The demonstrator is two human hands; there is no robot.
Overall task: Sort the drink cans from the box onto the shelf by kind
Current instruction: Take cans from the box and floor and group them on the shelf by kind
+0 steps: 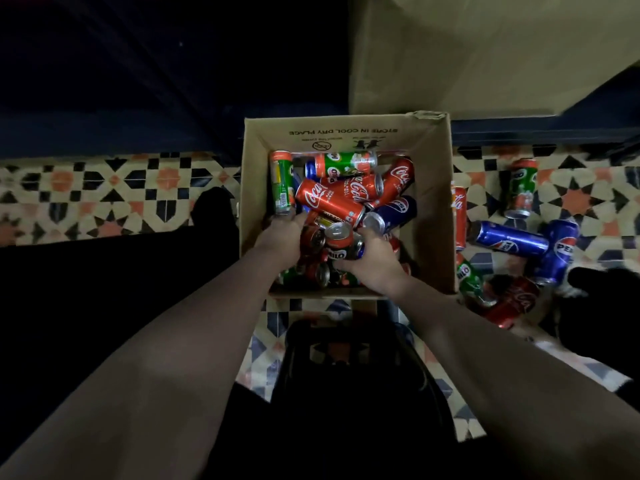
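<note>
Inside box (434,202) walls, left hand (282,233) among cans, grip unclear, right hand (372,258) gripping Milo can (341,244)

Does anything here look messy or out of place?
Yes. Several cans lie loose on the patterned floor right of the box, tipped on their sides, kinds mixed. Inside the box, cans are jumbled too. The box's far corner looks torn.

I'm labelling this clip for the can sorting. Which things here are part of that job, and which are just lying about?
Part of the job:
- cardboard box of mixed cans
- Milo can, gripped by the right hand
- left hand, reaching among the cans
- loose cans on the floor, right of the box

Just lying about:
- patterned tile floor
- large carton behind
</note>
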